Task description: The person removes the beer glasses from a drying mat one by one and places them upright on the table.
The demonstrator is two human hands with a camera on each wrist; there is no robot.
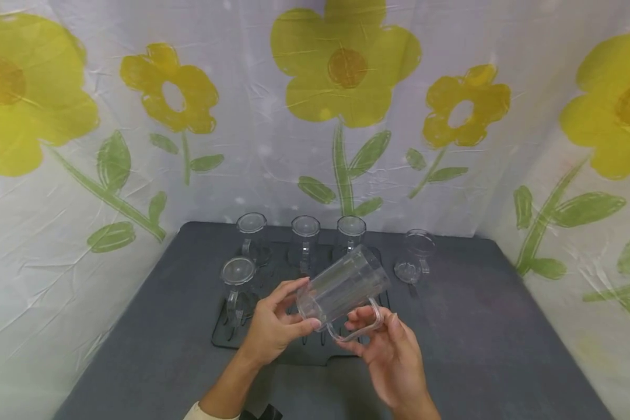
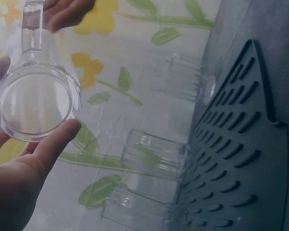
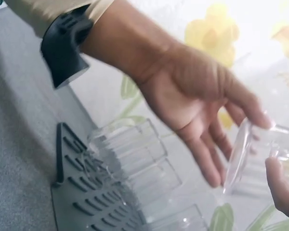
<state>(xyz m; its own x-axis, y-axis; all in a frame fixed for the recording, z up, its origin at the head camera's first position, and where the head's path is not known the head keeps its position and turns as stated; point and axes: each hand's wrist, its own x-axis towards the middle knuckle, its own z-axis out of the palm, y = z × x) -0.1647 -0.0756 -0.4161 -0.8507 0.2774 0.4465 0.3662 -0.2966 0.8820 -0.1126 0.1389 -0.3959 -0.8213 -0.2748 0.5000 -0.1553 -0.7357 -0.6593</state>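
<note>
A clear mug [image 1: 346, 283] is held tilted in the air over the black drying mat [image 1: 294, 350], its mouth toward the upper right. My left hand [image 1: 275, 321] grips it round the base, thumb on the near side and fingers on the far side. The left wrist view looks straight at the round mug base [image 2: 36, 103], with the handle above it. My right hand [image 1: 394, 356] is at the handle, fingers curled about it and thumb just outside. In the right wrist view, the left hand [image 3: 183, 91] spans the mug's base end, and a few right fingertips [image 3: 279, 185] show at the right edge.
Several clear mugs stand upside down on the mat, among them a front-left mug [image 1: 238, 283] and a back-middle mug [image 1: 305, 236]. One more mug [image 1: 419, 248] stands upright on the dark table [image 1: 483, 326], right of the mat. A flowered curtain [image 1: 241, 157] hangs round the table's back and sides.
</note>
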